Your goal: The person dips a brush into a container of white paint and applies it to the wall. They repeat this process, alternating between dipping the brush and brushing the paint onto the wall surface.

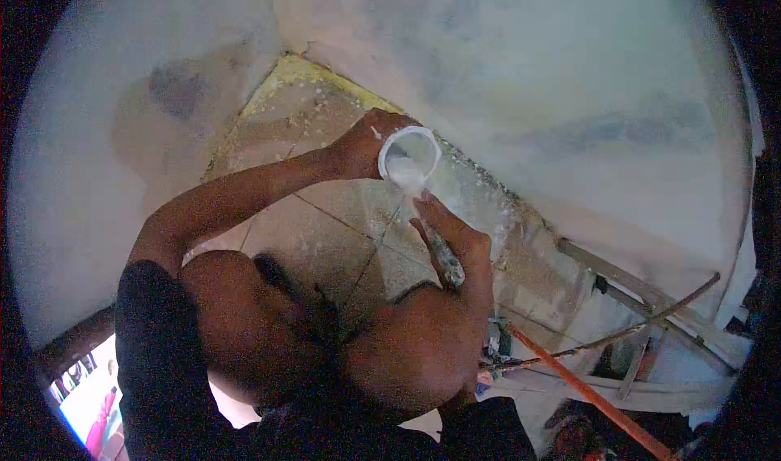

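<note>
My left hand (368,145) grips the side of a small round tub (438,145) with a white rim, holding it over the floor near the wall corner. My right hand (460,235) is closed around a paintbrush (447,261) with a paint-spattered handle. The brush's white-coated head dips into the tub's mouth, and it is hard to separate from the white paint (404,171) inside. White specks mark the back of my left hand. Both hands are close together, above and beyond my bent knees.
Painted walls (504,54) meet ahead, with a yellow strip (303,69) along their base. Paint spots cover the tiled floor (325,225). To the right lie an orange pole (586,392), a bent stick (618,339) and a wooden frame (610,270).
</note>
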The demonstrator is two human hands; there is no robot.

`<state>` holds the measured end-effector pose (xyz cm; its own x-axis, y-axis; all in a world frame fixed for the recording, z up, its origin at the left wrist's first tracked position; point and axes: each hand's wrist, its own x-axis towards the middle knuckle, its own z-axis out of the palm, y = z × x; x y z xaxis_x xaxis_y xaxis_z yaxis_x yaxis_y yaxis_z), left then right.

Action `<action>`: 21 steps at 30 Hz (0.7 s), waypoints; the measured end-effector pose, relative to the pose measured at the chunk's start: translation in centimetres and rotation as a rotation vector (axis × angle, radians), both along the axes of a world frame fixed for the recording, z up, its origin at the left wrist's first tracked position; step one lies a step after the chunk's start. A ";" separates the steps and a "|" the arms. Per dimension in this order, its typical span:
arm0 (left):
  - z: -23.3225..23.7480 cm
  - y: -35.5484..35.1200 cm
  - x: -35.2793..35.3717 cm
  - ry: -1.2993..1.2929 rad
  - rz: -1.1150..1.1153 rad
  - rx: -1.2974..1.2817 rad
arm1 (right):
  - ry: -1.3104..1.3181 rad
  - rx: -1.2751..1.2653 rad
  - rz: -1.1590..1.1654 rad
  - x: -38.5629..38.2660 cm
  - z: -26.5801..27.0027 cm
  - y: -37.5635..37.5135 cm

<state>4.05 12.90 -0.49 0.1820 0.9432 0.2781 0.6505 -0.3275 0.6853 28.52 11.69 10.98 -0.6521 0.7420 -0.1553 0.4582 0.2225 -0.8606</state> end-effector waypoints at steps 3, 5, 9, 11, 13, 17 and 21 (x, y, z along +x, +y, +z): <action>0.0 -0.4 -0.4 0.093 0.028 0.117 | -0.114 0.280 0.236 2.5 -5.0 1.2; -1.1 -0.4 -1.0 0.123 0.008 0.200 | -0.083 0.278 0.332 3.2 -5.6 1.4; -8.1 0.4 -2.4 -0.115 -0.098 -0.110 | 0.027 0.127 0.236 -0.1 0.2 0.5; -11.7 0.9 -3.3 -0.268 -0.167 -0.092 | 0.013 0.009 0.174 -0.5 0.1 0.6; -15.0 0.9 -4.0 -0.359 -0.172 -0.275 | 0.039 0.101 0.257 -1.1 -0.2 0.9; -12.0 1.4 -3.6 -0.670 -0.214 -0.554 | -0.058 0.054 0.235 -2.2 -0.2 1.2; -11.7 1.5 -3.1 -0.513 -0.015 -0.224 | 0.061 0.271 0.270 -0.1 1.6 1.2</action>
